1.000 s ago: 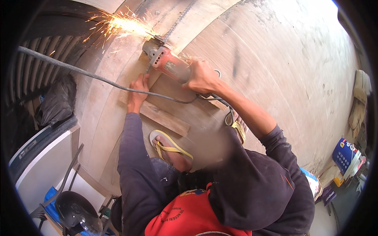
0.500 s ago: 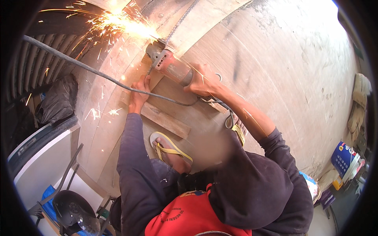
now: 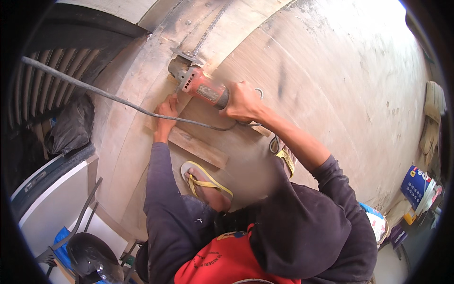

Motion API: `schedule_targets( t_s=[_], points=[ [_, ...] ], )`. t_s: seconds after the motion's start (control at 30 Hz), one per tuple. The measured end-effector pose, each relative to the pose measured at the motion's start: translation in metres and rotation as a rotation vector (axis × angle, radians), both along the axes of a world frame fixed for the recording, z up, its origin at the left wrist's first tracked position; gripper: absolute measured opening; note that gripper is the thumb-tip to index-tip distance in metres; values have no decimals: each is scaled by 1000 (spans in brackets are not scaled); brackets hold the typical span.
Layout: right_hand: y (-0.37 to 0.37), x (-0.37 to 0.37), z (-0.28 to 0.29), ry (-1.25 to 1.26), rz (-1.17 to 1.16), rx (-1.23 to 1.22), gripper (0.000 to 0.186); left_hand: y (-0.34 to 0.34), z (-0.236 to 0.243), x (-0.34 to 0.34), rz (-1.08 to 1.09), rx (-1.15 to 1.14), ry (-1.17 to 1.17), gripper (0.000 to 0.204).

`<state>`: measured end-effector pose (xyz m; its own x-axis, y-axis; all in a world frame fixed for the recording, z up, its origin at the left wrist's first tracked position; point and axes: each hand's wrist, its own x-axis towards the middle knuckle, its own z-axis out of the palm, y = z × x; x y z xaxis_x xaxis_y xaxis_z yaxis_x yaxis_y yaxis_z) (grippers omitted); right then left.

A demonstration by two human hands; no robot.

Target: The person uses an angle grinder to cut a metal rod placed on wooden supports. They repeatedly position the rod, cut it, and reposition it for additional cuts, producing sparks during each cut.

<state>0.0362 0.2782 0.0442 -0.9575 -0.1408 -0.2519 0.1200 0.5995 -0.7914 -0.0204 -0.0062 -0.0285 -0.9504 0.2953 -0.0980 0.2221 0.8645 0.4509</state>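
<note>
My right hand (image 3: 243,103) is wrapped round the rear body of a red and grey angle grinder (image 3: 204,87). The grinder's thin disc (image 3: 187,56) sits at its far end, across a ribbed steel bar (image 3: 210,32) that runs away toward the top. My left hand (image 3: 166,112) is closed low beside the grinder head, its fingers round the near part of the bar, which is mostly hidden there. A short wooden plank (image 3: 198,146) lies just on the near side of my left hand. A grey cable (image 3: 109,96) crosses over my left wrist toward the grinder's rear.
My sandalled foot (image 3: 205,182) rests close to the plank. At left are a black plastic bag (image 3: 73,125), a white panel (image 3: 56,196) and a black rounded object (image 3: 92,253). A blue and white bucket (image 3: 416,188) stands at the right, near brown gloves or cloths (image 3: 431,118).
The bright spark stream from the disc has stopped. The grinder has shifted slightly left, and its disc shows plainly against the bar. Both hands keep their grip.
</note>
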Motion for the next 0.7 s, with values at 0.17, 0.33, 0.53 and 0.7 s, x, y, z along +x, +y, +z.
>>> schedule_targets(
  t_s=[0.17,0.33,0.53,0.7],
  points=[
    [-1,1,10,-55,46,36,54,-2,3,-3,29,33,-89,49],
    [0,3,3,-6,35,5,53,2,1,1,30,50,-58,47],
    [0,1,2,-10,25,7,50,-1,-1,-4,12,96,-51,52],
    [1,4,5,17,33,24,49,-15,-2,-11,109,156,-330,62]
  ],
)
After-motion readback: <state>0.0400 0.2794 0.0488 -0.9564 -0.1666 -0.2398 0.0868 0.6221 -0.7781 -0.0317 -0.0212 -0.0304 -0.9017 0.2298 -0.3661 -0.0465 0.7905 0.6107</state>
